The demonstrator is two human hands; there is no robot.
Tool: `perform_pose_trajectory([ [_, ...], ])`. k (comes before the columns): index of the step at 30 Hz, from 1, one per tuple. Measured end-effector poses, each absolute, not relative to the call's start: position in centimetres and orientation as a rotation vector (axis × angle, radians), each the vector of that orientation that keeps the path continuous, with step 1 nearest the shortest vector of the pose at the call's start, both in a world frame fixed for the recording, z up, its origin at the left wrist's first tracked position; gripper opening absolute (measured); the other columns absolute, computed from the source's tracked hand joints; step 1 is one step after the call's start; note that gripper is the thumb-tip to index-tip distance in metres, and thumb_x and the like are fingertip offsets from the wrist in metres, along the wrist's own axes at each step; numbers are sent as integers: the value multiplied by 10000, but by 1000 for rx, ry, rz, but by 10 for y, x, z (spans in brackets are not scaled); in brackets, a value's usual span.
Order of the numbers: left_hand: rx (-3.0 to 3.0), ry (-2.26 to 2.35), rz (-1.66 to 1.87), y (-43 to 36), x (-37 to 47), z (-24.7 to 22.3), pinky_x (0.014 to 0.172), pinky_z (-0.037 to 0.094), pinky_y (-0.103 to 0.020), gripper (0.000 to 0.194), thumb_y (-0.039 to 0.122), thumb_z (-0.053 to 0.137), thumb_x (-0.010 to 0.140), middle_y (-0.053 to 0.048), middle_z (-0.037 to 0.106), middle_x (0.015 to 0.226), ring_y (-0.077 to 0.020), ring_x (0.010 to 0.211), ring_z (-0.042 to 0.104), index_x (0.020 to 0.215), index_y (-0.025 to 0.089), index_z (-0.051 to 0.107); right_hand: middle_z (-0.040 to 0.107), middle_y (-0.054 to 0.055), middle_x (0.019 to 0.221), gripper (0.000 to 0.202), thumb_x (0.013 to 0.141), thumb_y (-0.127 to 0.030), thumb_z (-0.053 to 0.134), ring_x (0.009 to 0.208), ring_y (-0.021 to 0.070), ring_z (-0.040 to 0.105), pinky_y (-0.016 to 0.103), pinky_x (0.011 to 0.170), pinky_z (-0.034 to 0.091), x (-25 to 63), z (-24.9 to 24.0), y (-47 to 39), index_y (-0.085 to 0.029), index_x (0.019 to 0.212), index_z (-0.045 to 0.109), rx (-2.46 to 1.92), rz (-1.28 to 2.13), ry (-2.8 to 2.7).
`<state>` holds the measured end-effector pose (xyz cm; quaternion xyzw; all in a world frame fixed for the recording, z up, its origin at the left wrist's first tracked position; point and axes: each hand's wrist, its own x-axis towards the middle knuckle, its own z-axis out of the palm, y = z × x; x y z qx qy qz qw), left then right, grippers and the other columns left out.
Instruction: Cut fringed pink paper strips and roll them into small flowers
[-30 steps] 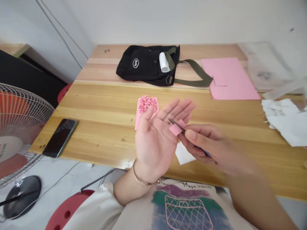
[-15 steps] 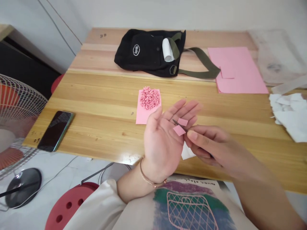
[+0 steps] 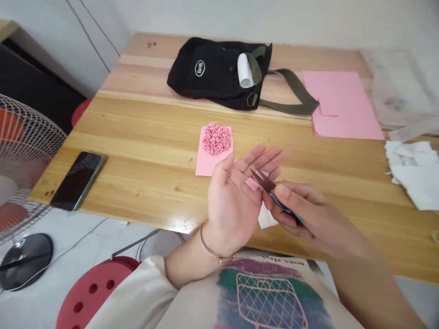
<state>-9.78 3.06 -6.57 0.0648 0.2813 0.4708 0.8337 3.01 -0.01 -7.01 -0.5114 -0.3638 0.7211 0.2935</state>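
My left hand [image 3: 233,205] is held palm up above the table, fingers stretched out, with a bracelet at its wrist. On its palm and fingers lie small pink paper pieces [image 3: 252,183], partly covered by the blades. My right hand [image 3: 302,208] grips a pair of small scissors [image 3: 288,210] with dark blades standing apart over the left fingers. Part of a white sheet [image 3: 266,218] shows beneath the hands. Just beyond the left thumb, a pink fluffy paper flower cluster [image 3: 217,139] rests on a pink paper card [image 3: 207,165].
At the back of the wooden table [image 3: 144,137] lies a black bag [image 3: 212,75] with a white roll [image 3: 244,71] on it. Pink sheets [image 3: 346,100] and white paper scraps [image 3: 414,169] are on the right. A phone [image 3: 78,180] lies left, near a fan [image 3: 25,169] and red stool [image 3: 96,292].
The scissors' blades have opened and turned so both now show over the left palm. The pink pieces look slightly shifted and more covered. The camera view has moved a little.
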Motion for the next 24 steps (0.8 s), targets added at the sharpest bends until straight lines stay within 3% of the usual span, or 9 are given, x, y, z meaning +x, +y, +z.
perform_pose_trajectory([
  [10,303,519,1040,32,-95,-74,1068,354,-368,511,435,198,919,-105,594,1239,-224,1270,456,1088,116,559,375,-55,463,377,762,-568,579,351,49,230,246,356,106,70,-94,-6,-197,787,635,-1073,1784,-833],
  [17,796,649,952,116,-66,-119,1114,263,-378,666,539,115,916,-158,524,1317,-232,1279,445,1202,72,495,393,-44,466,306,722,-511,646,335,63,283,260,343,117,127,-151,16,-210,696,594,-1211,1400,-571],
  [20,1203,870,771,151,-58,-122,1148,97,-444,638,509,48,930,-82,483,1376,-192,1370,299,1274,183,475,386,-58,450,345,683,-539,663,312,62,282,249,316,142,143,-170,17,-206,695,572,-1205,1362,-550],
  [24,1477,906,581,164,-63,-107,1101,159,-549,668,589,34,895,-38,421,1428,-228,1402,214,1315,279,450,374,-71,448,368,692,-554,649,306,45,250,225,300,177,156,-178,12,-197,712,562,-1049,1389,-490],
])
